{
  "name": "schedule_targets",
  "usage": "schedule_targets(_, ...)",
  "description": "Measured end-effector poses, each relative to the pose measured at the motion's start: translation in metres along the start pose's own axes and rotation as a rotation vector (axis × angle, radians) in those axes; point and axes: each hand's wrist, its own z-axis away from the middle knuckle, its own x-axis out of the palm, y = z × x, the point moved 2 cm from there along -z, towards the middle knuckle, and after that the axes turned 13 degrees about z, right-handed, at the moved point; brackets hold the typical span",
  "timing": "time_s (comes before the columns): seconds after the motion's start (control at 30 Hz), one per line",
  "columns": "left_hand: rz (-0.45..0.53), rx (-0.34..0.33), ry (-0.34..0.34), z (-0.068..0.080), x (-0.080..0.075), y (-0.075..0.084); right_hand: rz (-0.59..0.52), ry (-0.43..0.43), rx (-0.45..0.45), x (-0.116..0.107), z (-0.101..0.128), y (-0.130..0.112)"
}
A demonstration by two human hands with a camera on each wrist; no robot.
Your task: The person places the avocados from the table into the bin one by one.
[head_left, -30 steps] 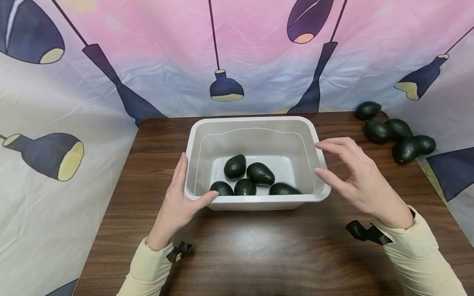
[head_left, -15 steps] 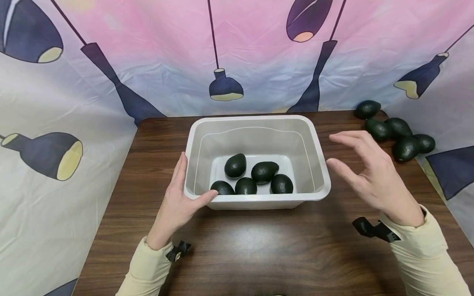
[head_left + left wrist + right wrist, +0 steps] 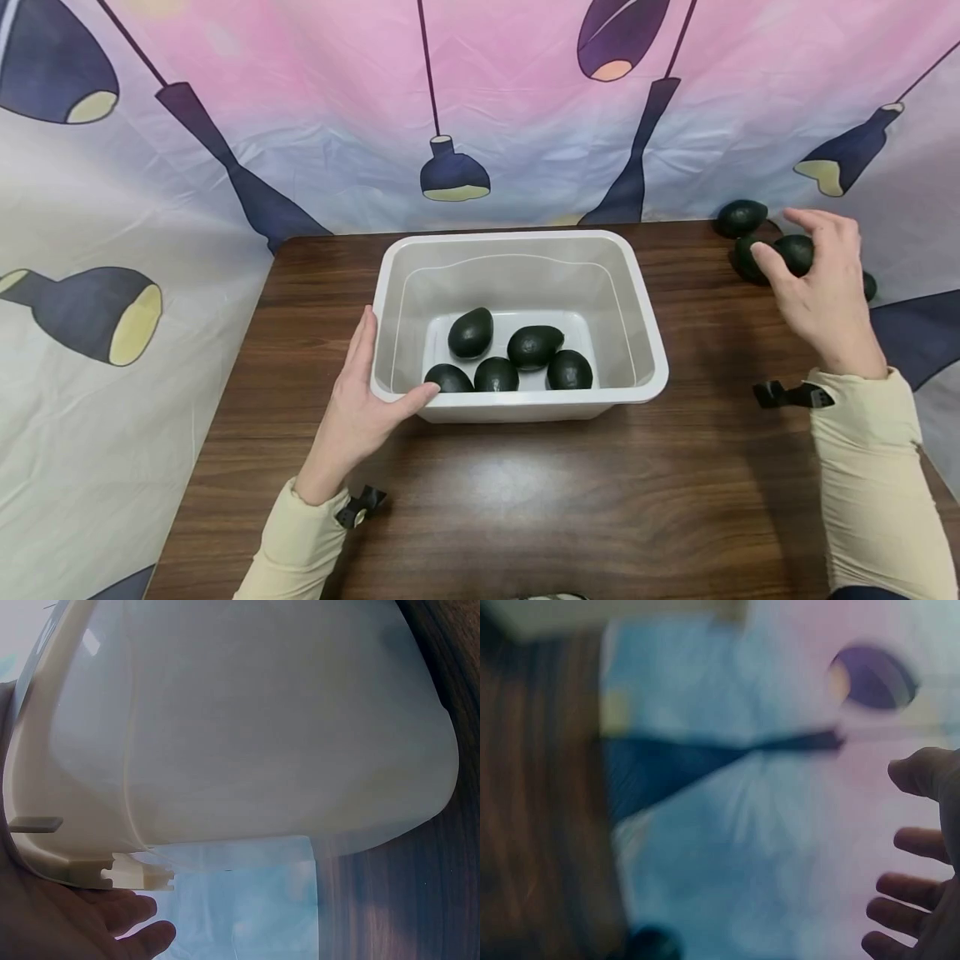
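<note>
A pale grey plastic tub (image 3: 651, 342) stands on the table with several dark green avocados (image 3: 535, 347) in its bottom. My left hand (image 3: 358, 418) rests on its near left corner, thumb over the front rim and straight fingers along the left side. In the left wrist view the tub's outer wall (image 3: 262, 735) fills most of the picture, the fingertips under its rim. At the back right, my right hand (image 3: 831, 292) hovers over a group of avocados (image 3: 797, 252), fingers and thumb spread apart with nothing held. It partly hides that group.
Brown wood-grain table (image 3: 495, 508) under everything. A fabric backdrop (image 3: 315, 125) printed with lamps hangs along the back and sides. One avocado (image 3: 741, 218) lies at the table's far edge. The right wrist view is blurred.
My right hand has moved from the tub's right rim to above the avocados at the back right. The front-right avocado in the tub rolled slightly and settled. My left hand stays put.
</note>
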Motion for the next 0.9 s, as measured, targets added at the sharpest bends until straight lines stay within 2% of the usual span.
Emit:
schedule_targets(0.1, -0.002, -0.005, -0.002, 0.0, 0.0, 0.0, 0.048, -0.068, 0.123, 0.01, -0.003, 0.03)
schedule_targets(0.17, 0.002, -0.005, -0.004, 0.0, 0.0, 0.0, 0.069, -0.08, 0.19, 0.016, -0.002, 0.046)
schedule_targets(0.37, 0.002, 0.004, 0.004, 0.0, 0.0, 0.001, 0.105, -0.044, 0.339, 0.028, -0.004, 0.085)
schedule_targets(0.57, 0.017, 0.016, 0.006, 0.0, 0.001, 0.001, 0.174, -0.015, 0.535, 0.038, 0.005, 0.119)
schedule_targets(0.77, 0.018, 0.017, 0.01, 0.001, 0.002, 0.001, 0.21, 0.04, 0.628, 0.044, 0.016, 0.143)
schedule_targets(0.9, 0.014, 0.014, 0.01, 0.001, 0.001, 0.001, 0.215, 0.008, 0.698, 0.046, 0.019, 0.152)
